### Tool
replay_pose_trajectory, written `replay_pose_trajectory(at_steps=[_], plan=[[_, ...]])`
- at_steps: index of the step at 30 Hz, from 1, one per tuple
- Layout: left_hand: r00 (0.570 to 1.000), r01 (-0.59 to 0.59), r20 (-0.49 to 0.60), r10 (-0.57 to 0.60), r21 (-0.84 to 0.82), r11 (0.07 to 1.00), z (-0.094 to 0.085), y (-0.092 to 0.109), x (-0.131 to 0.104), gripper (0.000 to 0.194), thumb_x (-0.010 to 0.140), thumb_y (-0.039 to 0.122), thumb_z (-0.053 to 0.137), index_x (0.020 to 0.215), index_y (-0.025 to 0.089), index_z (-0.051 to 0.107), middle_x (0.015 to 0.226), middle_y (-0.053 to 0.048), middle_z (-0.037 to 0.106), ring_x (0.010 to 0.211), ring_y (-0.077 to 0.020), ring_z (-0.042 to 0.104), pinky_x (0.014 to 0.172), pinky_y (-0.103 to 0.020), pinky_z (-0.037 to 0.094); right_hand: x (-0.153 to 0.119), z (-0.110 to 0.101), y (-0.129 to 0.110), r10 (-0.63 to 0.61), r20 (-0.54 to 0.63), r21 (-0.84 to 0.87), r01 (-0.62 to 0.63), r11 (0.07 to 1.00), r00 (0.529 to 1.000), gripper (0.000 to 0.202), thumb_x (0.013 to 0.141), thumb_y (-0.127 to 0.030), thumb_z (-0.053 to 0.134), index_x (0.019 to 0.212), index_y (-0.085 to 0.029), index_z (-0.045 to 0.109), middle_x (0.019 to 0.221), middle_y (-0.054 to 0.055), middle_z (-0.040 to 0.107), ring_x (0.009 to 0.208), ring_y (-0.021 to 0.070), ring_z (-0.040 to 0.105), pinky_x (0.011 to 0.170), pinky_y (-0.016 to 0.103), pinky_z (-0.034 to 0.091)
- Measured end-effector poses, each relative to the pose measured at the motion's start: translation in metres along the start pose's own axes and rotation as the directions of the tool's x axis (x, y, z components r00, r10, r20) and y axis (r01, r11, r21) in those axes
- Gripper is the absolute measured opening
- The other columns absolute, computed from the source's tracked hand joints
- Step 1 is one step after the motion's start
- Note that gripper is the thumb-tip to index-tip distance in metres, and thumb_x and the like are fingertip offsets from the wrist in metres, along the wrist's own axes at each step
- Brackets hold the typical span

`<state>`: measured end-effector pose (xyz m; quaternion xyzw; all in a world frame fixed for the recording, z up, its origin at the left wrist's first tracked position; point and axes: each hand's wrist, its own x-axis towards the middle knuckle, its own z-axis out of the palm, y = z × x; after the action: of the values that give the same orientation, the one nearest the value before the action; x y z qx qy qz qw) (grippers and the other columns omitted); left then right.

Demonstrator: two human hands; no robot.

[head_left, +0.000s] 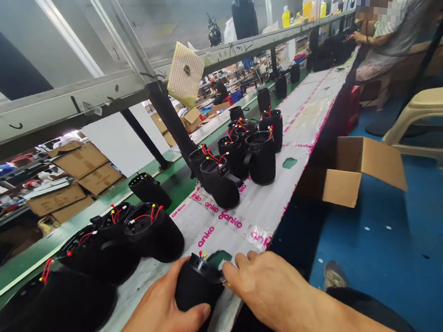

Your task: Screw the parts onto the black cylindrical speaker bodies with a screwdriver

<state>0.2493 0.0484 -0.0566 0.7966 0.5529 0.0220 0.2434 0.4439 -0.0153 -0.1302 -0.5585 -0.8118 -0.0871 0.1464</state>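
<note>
My left hand (160, 309) is wrapped round a black fabric-covered cylinder (199, 288) that looks like a portable speaker housing, tilted at the near edge of the bench. Short red and yellow wire ends (202, 254) stick out at its top rim. My right hand (272, 288) is closed, with thumb and fingers pinched together at the right side of that rim. Whatever they grip is too small or hidden to make out. Left of my hands stands a similar housing (160, 236) with red wires. Farther along, another housing (262, 157) has a side handle.
White sheeting with pink print (220, 218) covers the bench, which bears several more black housings. A metal shelf rail (232, 52) runs above. On the blue floor at right are an open cardboard box (341, 185) and a beige stool (439, 106). A person (389, 51) sits far along the bench.
</note>
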Motion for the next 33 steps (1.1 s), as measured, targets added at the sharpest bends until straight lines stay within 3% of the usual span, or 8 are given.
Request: replay_pose_trajectory(at_steps=[4,9,14,17,21,26,33], plan=[[0.999,0.004,0.032,-0.003,-0.007,1.0,-0.003,0.007,0.001,0.074,0.064,0.037,0.065,0.135,0.02,0.051,0.122,-0.008,0.069,0.111,-0.0301,0.064,0.095,-0.037,0.049,0.005,0.004,0.005,-0.054,0.003,0.005,0.054,0.999,0.999,0.012,0.086,-0.016,0.062,0.097,-0.019,0.056,0.073,0.003,0.063,0.055,0.0201,0.058,0.044,0.031,0.034],[0.998,-0.025,0.062,0.025,-0.011,1.0,-0.007,0.005,0.005,0.072,0.065,0.038,0.065,0.133,0.019,0.051,0.123,-0.009,0.068,0.111,-0.0298,0.063,0.097,-0.038,0.048,0.01,0.003,0.01,-0.028,-0.018,0.001,0.028,1.0,0.999,0.01,0.097,-0.03,0.058,0.096,-0.02,0.056,0.071,0.002,0.065,0.054,0.0207,0.061,0.045,0.032,0.033],[1.0,0.012,0.005,-0.012,0.029,1.0,0.002,-0.004,0.003,0.077,0.066,0.041,0.064,0.137,0.016,0.047,0.115,-0.011,0.071,0.105,-0.0308,0.066,0.092,-0.04,0.05,0.0,0.0,-0.004,0.093,-0.044,0.206,-0.082,0.975,0.995,0.011,0.1,-0.032,0.054,0.095,-0.022,0.055,0.073,0.0,0.067,0.056,0.0205,0.065,0.047,0.033,0.032],[0.999,0.029,-0.033,-0.026,0.078,0.997,0.006,0.001,-0.001,0.073,0.067,0.04,0.063,0.135,0.018,0.048,0.106,-0.009,0.073,0.099,-0.03,0.068,0.088,-0.04,0.05,-0.005,-0.002,-0.019,0.236,-0.018,0.31,-0.219,0.925,0.971,0.014,0.103,-0.031,0.048,0.097,-0.021,0.056,0.076,0.0,0.069,0.061,0.0223,0.068,0.05,0.034,0.034],[0.999,0.037,-0.021,-0.035,0.102,0.994,0.005,0.009,-0.005,0.072,0.069,0.039,0.063,0.136,0.019,0.048,0.106,-0.008,0.073,0.1,-0.0302,0.069,0.087,-0.038,0.049,-0.004,-0.004,-0.031,0.292,0.066,0.355,-0.296,0.887,0.954,0.012,0.102,-0.026,0.05,0.096,-0.02,0.058,0.077,0.001,0.071,0.065,0.0236,0.07,0.051,0.034,0.033],[0.999,0.003,0.044,-0.007,0.084,0.996,0.003,0.007,-0.004,0.069,0.072,0.039,0.063,0.136,0.02,0.045,0.106,-0.007,0.073,0.097,-0.0275,0.069,0.084,-0.036,0.049,-0.002,-0.004,-0.033,0.302,0.053,0.372,-0.3,0.879,0.952,0.009,0.1,-0.026,0.053,0.096,-0.02,0.059,0.078,0.001,0.072,0.068,0.0237,0.071,0.053,0.033,0.035],[0.999,0.047,0.015,-0.05,0.139,0.989,0.002,0.013,-0.008,0.072,0.071,0.038,0.064,0.138,0.02,0.045,0.107,-0.008,0.073,0.1,-0.0285,0.069,0.084,-0.034,0.049,-0.004,0.004,-0.035,0.305,-0.009,0.398,-0.276,0.875,0.952,0.01,0.1,-0.024,0.053,0.092,-0.021,0.058,0.071,0.0,0.069,0.061,0.0224,0.069,0.051,0.033,0.034]])
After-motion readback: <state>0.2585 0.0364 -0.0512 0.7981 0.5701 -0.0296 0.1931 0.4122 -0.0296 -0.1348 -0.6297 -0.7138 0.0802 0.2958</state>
